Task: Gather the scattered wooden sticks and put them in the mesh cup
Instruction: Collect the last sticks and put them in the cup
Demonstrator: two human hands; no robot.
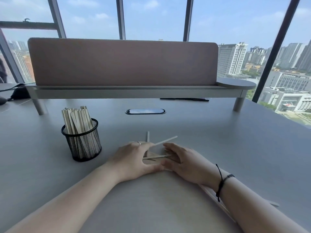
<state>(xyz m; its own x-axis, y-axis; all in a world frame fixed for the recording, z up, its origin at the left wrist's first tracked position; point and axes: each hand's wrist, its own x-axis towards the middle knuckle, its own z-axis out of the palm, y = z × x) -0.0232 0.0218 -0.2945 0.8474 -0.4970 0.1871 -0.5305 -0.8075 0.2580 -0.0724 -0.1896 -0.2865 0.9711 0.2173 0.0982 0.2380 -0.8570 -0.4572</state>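
A black mesh cup (83, 145) stands on the grey table to the left, holding several upright wooden sticks (76, 119). In the middle, several loose wooden sticks (165, 140) lie crossed on the table. My left hand (133, 159) and my right hand (180, 159) rest on the table on either side of this small pile, palms inward, fingers cupped around the sticks and touching them. Two sticks poke out past the fingertips. Another stick (213, 195) lies partly under my right forearm.
A raised shelf with a pink divider panel (122, 63) spans the back of the table (218, 132). An oval cable port (145, 111) sits in the table behind the sticks. Dark cables and a pouch (18, 94) lie at far left. A pen (184, 99) lies under the shelf.
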